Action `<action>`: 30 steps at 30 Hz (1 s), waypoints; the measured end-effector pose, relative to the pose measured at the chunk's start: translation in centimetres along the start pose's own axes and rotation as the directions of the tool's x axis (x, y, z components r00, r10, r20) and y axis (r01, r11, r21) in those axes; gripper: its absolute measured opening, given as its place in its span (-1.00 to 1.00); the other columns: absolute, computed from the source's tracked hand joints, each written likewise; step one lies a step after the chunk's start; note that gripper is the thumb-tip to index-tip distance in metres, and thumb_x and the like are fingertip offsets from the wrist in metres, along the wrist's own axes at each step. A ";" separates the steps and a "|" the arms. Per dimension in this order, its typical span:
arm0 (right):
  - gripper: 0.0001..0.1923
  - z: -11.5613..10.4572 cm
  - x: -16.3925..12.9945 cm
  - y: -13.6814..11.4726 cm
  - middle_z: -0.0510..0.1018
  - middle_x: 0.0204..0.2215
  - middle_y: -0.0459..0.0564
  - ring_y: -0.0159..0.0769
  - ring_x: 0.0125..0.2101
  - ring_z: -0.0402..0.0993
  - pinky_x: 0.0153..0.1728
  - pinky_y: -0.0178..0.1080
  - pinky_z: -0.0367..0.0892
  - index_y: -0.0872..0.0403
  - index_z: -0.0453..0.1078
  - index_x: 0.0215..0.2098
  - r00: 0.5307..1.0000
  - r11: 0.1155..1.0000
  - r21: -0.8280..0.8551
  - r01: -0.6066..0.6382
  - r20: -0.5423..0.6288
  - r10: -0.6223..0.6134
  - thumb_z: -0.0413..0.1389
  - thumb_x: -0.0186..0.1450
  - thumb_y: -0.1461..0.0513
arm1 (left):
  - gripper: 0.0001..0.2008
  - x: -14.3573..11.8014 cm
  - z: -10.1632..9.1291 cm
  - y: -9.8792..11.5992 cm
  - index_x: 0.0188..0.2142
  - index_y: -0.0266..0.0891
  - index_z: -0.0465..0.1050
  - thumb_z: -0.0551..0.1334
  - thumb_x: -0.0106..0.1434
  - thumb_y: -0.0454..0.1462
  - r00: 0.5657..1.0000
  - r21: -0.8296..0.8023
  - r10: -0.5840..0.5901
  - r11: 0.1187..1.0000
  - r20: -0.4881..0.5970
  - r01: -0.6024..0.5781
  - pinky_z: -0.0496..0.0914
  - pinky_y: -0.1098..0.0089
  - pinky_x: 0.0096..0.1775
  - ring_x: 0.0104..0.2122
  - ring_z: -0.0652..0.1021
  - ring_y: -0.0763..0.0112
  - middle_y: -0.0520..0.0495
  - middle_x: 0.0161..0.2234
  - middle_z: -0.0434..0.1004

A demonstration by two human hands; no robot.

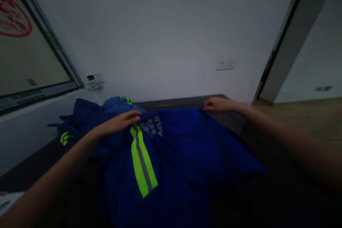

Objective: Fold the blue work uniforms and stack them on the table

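Observation:
A dark blue work garment [187, 142] hangs stretched between my two hands, with a yellow-green and grey reflective strip [143, 160] and a pale logo with lettering on its left part. My left hand [127, 119] is closed on its upper edge beside the logo. Further right, my right hand [215, 104] pinches the same edge at a corner. Below the hands the cloth falls in loose folds, and its lower end fades into shadow. Its exact kind, jacket or trousers, I cannot make out.
Crumpled blue clothes [85, 117] with reflective bands are heaped behind my left arm. They lie on a dark table [171, 102] against a pale wall [171, 35]. Wall sockets [225, 65] sit above it. A window [34, 50] is at left, a doorway at right.

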State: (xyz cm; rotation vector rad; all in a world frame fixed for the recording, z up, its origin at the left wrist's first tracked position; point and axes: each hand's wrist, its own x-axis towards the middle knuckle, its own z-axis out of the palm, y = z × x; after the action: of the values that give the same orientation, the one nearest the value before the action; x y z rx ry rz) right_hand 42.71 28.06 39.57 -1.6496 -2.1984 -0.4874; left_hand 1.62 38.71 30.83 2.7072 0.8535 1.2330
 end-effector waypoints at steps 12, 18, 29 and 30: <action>-0.33 18.2 -11.6 8.4 0.31 0.20 0.19 0.11 0.13 0.31 0.06 0.10 0.30 -0.05 0.29 0.21 0.991 0.986 -0.120 -0.117 0.045 0.124 0.11 0.10 0.32 | -0.08 -11.2 16.6 1.5 0.31 0.08 0.00 0.35 0.00 -0.29 0.889 0.293 -0.230 0.949 0.396 0.115 0.17 -0.05 0.17 0.26 0.17 -0.06 -0.18 0.32 0.05; -0.61 19.3 -6.7 0.8 0.50 0.03 0.08 -0.13 0.01 0.44 0.06 -0.06 0.32 0.00 0.46 0.00 0.978 0.931 0.311 0.189 0.028 -0.208 0.00 0.25 0.31 | -0.43 -12.3 9.8 0.7 0.04 0.02 0.36 0.05 0.04 -0.43 0.995 0.315 -0.039 0.949 0.096 0.007 0.39 0.39 -0.07 -0.04 0.50 0.29 0.03 0.02 0.45; -0.43 24.2 8.9 -16.7 0.31 0.16 0.16 -0.13 0.02 0.39 0.05 -0.10 0.31 0.10 0.29 0.15 0.928 0.909 0.256 0.328 -0.268 -0.260 0.02 0.15 0.43 | -0.67 -15.7 -9.8 -10.6 -0.22 -0.39 0.46 0.03 0.20 -0.21 0.752 0.723 0.154 0.451 -0.641 0.524 0.25 0.06 0.06 0.02 0.35 0.04 -0.25 -0.05 0.36; -0.45 24.9 10.0 -17.8 0.33 0.14 0.18 -0.12 0.03 0.37 0.05 -0.09 0.31 0.11 0.27 0.16 0.937 0.929 0.209 0.305 -0.243 -0.252 0.04 0.19 0.40 | -0.67 -15.8 -9.5 -12.2 -0.16 -0.43 0.44 0.04 0.19 -0.27 0.763 0.714 0.076 0.422 -0.642 0.559 0.26 0.07 0.06 0.04 0.34 0.04 -0.29 -0.03 0.35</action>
State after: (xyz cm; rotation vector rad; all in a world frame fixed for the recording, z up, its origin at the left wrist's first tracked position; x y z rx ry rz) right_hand 21.23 43.48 21.24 -1.1099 -2.2378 -0.4241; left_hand -19.17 39.43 23.28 2.4494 2.5871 2.0046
